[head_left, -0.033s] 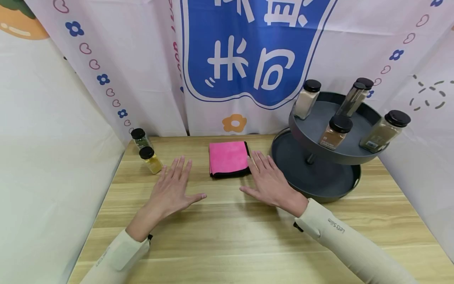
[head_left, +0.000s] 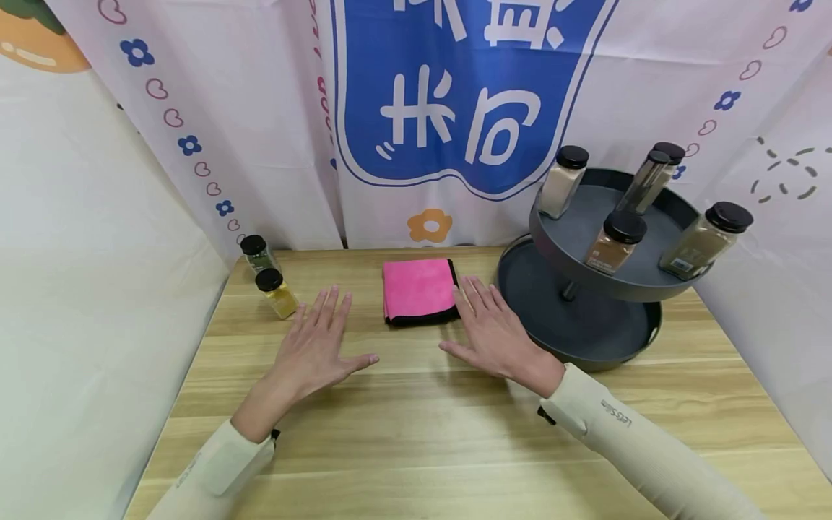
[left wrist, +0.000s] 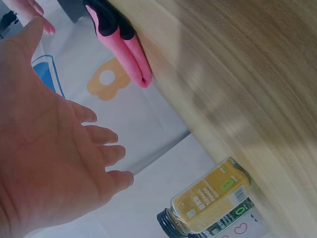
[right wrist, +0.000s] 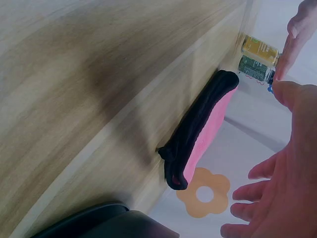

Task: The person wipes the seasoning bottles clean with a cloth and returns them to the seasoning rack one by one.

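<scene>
My left hand (head_left: pixel 313 354) is held above the wooden table with its fingers straight and spread, holding nothing. Just beyond its fingertips stands a black-capped jar of turmeric powder (head_left: pixel 279 297), and behind that a jar with green contents (head_left: pixel 259 256). A folded pink cloth with black edging (head_left: pixel 419 287) lies at the back middle of the table. My right hand (head_left: pixel 495 334) is likewise raised, palm down and fingers extended, beside the cloth's right edge. In the right wrist view the hand (right wrist: pixel 285 183) and the cloth (right wrist: pixel 210 131) are apart.
On the right stands a dark grey two-tier round rack (head_left: pixel 585 339). Its upper tier carries several black-capped jars, among them one with brown powder (head_left: pixel 611 249) and one with white contents (head_left: pixel 564 184). A printed curtain (head_left: pixel 273 108) hangs behind the wooden table (head_left: pixel 416 448).
</scene>
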